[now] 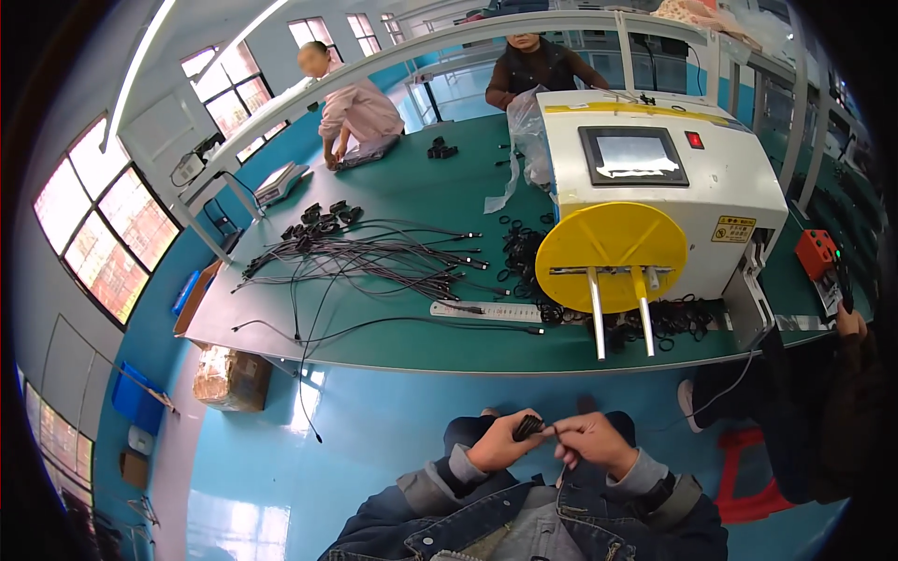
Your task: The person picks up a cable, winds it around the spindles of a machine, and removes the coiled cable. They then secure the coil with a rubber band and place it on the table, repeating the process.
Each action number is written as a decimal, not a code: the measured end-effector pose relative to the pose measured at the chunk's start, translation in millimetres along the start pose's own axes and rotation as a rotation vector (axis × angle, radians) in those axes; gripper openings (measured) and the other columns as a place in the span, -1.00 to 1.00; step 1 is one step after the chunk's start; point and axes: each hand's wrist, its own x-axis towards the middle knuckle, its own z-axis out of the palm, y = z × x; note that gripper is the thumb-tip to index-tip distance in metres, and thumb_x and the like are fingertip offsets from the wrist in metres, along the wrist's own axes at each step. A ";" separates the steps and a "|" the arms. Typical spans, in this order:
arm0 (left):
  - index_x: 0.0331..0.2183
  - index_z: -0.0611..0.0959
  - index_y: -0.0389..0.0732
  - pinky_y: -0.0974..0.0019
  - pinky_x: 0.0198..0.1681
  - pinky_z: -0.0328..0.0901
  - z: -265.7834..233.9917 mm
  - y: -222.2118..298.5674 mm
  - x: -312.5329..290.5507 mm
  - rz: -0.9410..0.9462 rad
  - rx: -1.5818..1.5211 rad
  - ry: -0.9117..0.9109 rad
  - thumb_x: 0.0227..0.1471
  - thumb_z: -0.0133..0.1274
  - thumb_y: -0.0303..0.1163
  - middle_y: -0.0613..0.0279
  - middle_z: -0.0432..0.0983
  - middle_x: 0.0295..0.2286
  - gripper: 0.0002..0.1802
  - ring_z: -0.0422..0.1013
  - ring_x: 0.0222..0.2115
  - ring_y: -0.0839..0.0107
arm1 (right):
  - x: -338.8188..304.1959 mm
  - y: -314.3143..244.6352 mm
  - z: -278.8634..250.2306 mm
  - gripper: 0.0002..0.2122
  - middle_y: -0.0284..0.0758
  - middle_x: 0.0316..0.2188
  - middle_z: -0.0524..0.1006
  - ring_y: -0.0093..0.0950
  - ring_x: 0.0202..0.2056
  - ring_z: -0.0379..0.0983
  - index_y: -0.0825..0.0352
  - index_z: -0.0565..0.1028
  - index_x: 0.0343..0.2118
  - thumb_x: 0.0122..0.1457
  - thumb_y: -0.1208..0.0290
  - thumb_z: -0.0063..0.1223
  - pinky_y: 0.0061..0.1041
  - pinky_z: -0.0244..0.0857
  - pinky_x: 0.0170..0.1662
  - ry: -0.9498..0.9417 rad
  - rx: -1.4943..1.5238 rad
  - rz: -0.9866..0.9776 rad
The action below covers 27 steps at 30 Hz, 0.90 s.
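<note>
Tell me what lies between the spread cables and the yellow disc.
In the head view, a heap of small black loops and part of a ruler.

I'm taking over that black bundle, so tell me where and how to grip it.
Pinch the black bundle by its exposed end, probably best from the side facing the green table: that end pokes out of the left hand, the rest seems hidden, and the right hand crowds its right.

The left hand (496, 449) grips a black bundle (528, 427), the right hand (599, 443) close beside it; black cables (374, 257) cover part of a green-topped table (430, 348).
</note>
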 end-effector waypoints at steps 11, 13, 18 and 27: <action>-0.35 0.44 -0.32 0.39 -0.40 0.26 17.1 -7.7 1.7 -0.131 0.293 -0.146 -0.15 0.12 -0.38 0.11 0.45 -0.50 -0.70 0.38 -0.49 0.45 | 0.0 -62.0 10.7 -0.48 -0.15 -0.48 0.49 -0.30 -0.46 0.46 0.28 0.35 -0.09 -0.19 0.32 0.25 -0.44 0.34 -0.41 -0.011 -0.948 -0.315; -0.32 0.45 -0.33 0.36 -0.38 0.28 21.8 1.7 3.3 -0.077 0.323 -0.150 -0.18 0.14 -0.36 0.03 0.48 -0.44 -0.65 0.43 -0.45 0.38 | -0.2 -59.4 16.5 -0.43 -0.10 -0.49 0.47 -0.19 -0.42 0.43 0.30 0.30 -0.12 -0.24 0.27 0.28 -0.37 0.32 -0.38 -0.055 -1.153 -0.302; -0.25 0.45 -0.33 0.36 -0.33 0.29 23.9 14.5 11.0 -0.404 0.368 -0.322 -0.19 0.15 -0.38 -0.03 0.48 -0.37 -0.59 0.45 -0.35 0.39 | 6.2 -38.5 14.5 -0.44 -0.08 -0.48 0.45 -0.16 -0.39 0.43 0.41 0.29 -0.21 -0.28 0.27 0.30 -0.32 0.31 -0.36 -0.044 -1.252 -0.293; -0.16 0.41 -0.33 0.43 -0.29 0.28 28.3 -5.1 -1.3 -0.228 -0.209 0.013 -0.09 0.06 -0.53 0.23 0.47 -0.37 -0.63 0.37 -0.34 0.53 | 2.2 -22.3 12.2 -0.52 -0.18 -0.53 0.46 -0.32 -0.48 0.44 0.46 0.33 -0.29 -0.25 0.32 0.29 -0.43 0.32 -0.42 0.119 -0.564 -0.369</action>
